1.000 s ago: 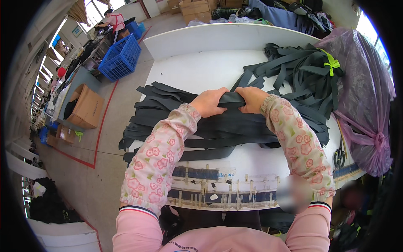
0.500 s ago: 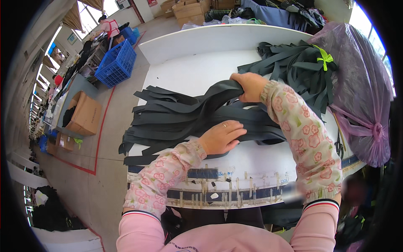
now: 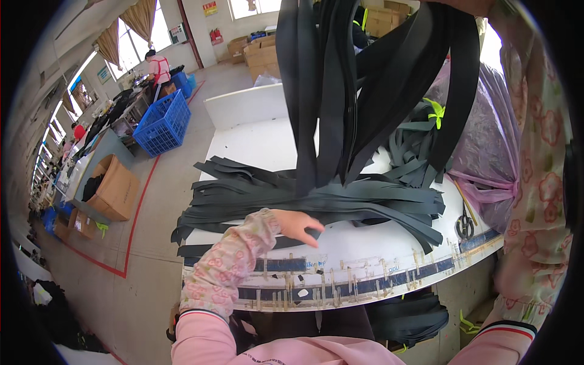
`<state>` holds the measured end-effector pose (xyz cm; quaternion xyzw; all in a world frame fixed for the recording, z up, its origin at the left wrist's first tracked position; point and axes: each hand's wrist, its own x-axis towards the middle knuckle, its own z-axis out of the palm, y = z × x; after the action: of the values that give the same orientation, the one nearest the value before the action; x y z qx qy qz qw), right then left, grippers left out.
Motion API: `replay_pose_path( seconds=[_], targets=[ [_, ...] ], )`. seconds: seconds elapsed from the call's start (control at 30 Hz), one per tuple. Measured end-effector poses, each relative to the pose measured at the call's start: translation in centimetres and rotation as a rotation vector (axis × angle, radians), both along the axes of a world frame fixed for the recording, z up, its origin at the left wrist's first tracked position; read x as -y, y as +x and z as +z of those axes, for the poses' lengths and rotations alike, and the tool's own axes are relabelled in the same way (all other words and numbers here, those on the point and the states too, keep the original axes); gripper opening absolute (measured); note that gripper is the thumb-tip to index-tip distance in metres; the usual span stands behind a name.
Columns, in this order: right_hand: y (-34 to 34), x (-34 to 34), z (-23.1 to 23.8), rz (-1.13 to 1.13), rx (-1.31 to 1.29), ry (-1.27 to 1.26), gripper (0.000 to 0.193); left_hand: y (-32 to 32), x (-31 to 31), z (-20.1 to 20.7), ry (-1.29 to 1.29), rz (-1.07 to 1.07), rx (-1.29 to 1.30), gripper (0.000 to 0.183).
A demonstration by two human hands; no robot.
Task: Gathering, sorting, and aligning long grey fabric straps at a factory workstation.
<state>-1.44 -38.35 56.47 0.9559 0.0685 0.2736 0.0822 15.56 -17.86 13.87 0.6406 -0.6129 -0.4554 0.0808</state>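
My right hand (image 3: pixel 465 5), cut off by the top edge, holds up a bundle of long dark grey fabric strips (image 3: pixel 377 85). The strips hang in loops and loose ends over the white table (image 3: pixel 243 131). Below them a pile of similar strips (image 3: pixel 243 198) lies flat across the tabletop. My left hand (image 3: pixel 296 226) is at the near side of this pile, its fingers slightly bent and apart, with no strip gripped in it. Both forearms wear flowered sleeve covers.
Another heap of strips tied with a yellow-green band (image 3: pixel 435 114) lies at the back right, beside a purple plastic bag (image 3: pixel 486 121). Black scissors (image 3: pixel 465 226) rest near the right edge. On the floor left stand a blue crate (image 3: pixel 163 123) and a cardboard box (image 3: pixel 115 188). A person (image 3: pixel 159 70) works beyond.
My right hand has risen high, lifting a bundle of strips off the pile. My left hand has moved slightly left and down. The scissors now show more fully.
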Motion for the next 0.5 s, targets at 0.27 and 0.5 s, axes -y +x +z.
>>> replay_pose_path(
  seconds=[0.27, 0.5],
  targets=[
    [-8.8, -8.3, 3.3, -0.15, -0.334, -0.039, 0.051, -9.7, -3.6, 27.9, -1.508, 0.397, -0.41, 0.036],
    [-13.4, -9.6, -0.1, -0.093, -0.456, 0.01, 0.062, -15.2, -2.4, 32.5, -1.258, 0.283, -0.307, 0.056]
  ],
)
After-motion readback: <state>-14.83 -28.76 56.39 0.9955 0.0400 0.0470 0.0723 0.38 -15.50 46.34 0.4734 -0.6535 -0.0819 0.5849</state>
